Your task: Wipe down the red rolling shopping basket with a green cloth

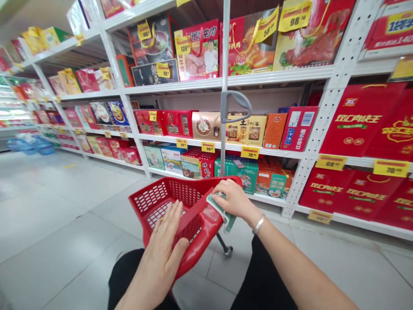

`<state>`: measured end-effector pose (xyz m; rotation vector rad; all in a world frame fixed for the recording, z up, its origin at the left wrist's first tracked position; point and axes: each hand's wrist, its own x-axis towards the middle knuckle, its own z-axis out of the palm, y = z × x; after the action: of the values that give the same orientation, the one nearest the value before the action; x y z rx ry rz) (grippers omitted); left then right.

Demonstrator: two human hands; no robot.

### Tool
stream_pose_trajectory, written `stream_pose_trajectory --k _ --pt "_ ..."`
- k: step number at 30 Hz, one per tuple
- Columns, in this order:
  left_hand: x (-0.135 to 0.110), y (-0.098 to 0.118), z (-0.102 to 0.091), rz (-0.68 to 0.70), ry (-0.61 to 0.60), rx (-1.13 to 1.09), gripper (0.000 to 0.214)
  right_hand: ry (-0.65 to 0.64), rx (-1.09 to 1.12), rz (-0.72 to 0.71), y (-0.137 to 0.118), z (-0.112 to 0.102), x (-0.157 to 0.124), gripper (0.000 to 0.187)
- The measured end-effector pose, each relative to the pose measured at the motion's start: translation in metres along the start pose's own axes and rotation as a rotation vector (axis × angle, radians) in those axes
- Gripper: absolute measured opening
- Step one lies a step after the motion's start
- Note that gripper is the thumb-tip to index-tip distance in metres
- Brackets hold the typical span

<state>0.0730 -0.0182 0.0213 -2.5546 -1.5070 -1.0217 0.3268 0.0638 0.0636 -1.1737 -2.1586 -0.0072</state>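
Observation:
A red plastic mesh shopping basket (171, 191) sits tilted on a wheeled cart in front of me. My right hand (230, 200) presses a folded green cloth (220, 209) onto the basket's thick red rim, with the fingers closed over it. My left hand (164, 243) lies flat against the basket's near side, fingers spread and holding nothing. A silver bangle (258, 224) circles my right wrist. The basket's lower corner is hidden behind my left hand.
White metal shelves (332, 82) run along the right, stacked with red gift boxes and yellow price tags. A grey cart pole (225, 77) with a curved handle rises before them. A caster wheel (227, 250) stands on the tiled floor (64, 224).

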Motion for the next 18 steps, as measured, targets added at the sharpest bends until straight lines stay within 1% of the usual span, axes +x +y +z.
stream_pose_trajectory --k 4,6,8,12,14,15,16,18 --pt "-0.008 -0.022 -0.013 0.019 -0.067 0.062 0.068 0.051 0.044 -0.083 -0.016 0.003 -0.023 0.013" --pt "-0.010 -0.031 -0.019 0.019 -0.110 0.082 0.070 0.066 0.053 -0.132 -0.013 0.004 -0.027 0.013" --pt "-0.011 -0.034 -0.023 0.011 -0.127 0.091 0.068 0.081 0.041 -0.128 0.004 0.004 -0.026 0.013" --pt "-0.011 -0.033 -0.023 0.000 -0.129 0.099 0.065 0.159 -0.011 0.068 0.052 0.006 -0.013 0.015" --pt "-0.009 -0.031 -0.021 0.001 -0.131 0.100 0.066 0.189 0.022 0.100 0.062 0.009 -0.010 0.017" --pt "-0.008 -0.030 -0.019 0.005 -0.135 0.099 0.067 0.203 0.053 0.089 0.059 0.011 -0.011 0.019" --pt "-0.007 -0.029 -0.018 0.010 -0.139 0.096 0.067 0.218 0.085 0.068 0.051 0.013 -0.014 0.020" --pt "-0.004 -0.027 -0.017 0.026 -0.151 0.092 0.069 0.247 0.137 0.010 0.022 0.019 -0.022 0.022"
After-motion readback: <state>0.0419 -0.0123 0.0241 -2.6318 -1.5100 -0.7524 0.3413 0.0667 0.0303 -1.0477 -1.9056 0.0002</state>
